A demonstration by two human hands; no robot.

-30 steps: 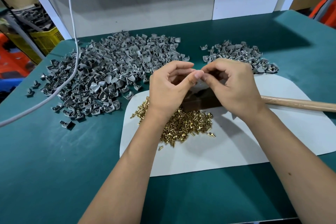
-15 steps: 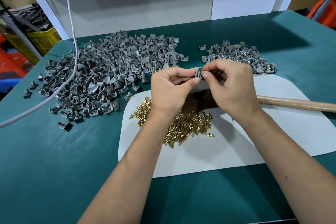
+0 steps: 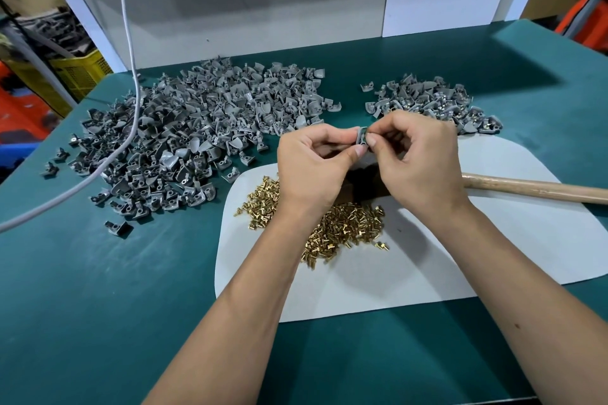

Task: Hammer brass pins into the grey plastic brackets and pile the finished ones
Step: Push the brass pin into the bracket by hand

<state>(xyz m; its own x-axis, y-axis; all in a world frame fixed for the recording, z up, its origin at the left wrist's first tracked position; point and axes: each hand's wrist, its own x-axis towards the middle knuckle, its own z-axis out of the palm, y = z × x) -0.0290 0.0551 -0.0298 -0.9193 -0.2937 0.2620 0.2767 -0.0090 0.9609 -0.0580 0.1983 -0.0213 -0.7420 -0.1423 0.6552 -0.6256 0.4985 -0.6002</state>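
1. Both hands meet just above the middle of the frame, raised over the white mat [image 3: 493, 256] that lies on the green worktop [image 3: 98, 306].
2. The left hand [image 3: 316, 168] pinches a single grey bracket [image 3: 362, 138] between thumb and forefinger; its other fingers are curled.
3. The right hand [image 3: 418, 158] pinches the same bracket from the other side with thumb and forefinger tips. Whether a pin sits in it is too small to tell.
4. A heap of brass pins [image 3: 348, 227] lies on the mat, below the hands and partly hidden by the left wrist.
5. A large pile of grey brackets [image 3: 184, 141] spreads across the upper left of the worktop; a smaller pile [image 3: 431, 102] sits at upper right, just beyond the mat.
6. A wooden handle [image 3: 533, 189] lies across the mat at the right; its dark head [image 3: 365, 184] shows under the hands.
7. A white cable [image 3: 128, 52] hangs at the upper left, crossing the large pile.
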